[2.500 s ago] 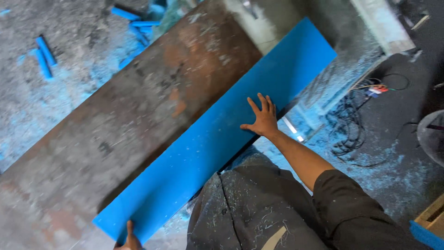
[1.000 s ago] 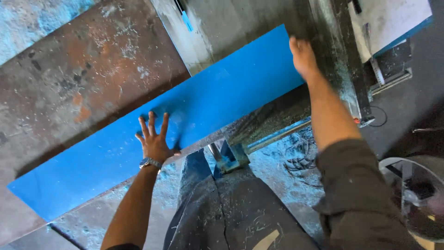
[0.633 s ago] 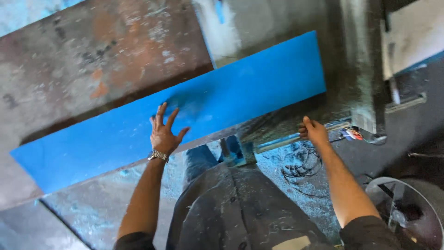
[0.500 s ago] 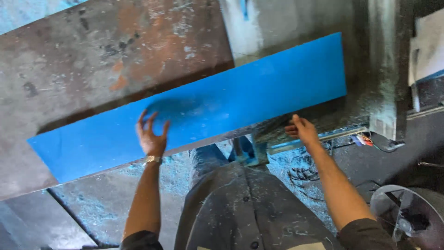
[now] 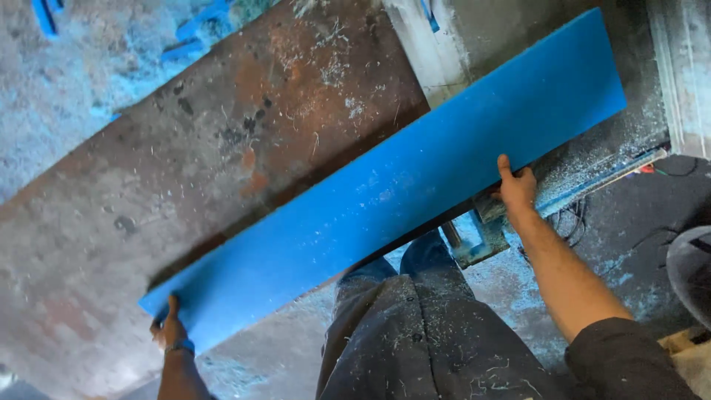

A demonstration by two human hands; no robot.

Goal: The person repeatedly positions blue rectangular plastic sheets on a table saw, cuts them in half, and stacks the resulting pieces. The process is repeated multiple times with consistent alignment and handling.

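— Both hands grip the blue plank (image 5: 400, 185) now: left hand (image 5: 169, 331) clasping its near end, right hand (image 5: 516, 187) pinching the near edge.

— Moments ago they lay flat.

— Yes; it's lifting, angled over the rusty table (image 5: 222, 148).

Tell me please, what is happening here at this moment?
A person holds a long blue board with both hands over a rusty metal table. The left hand grips its near-left corner, and the right hand grips its near edge further along. Blue dust and shavings cover the floor.
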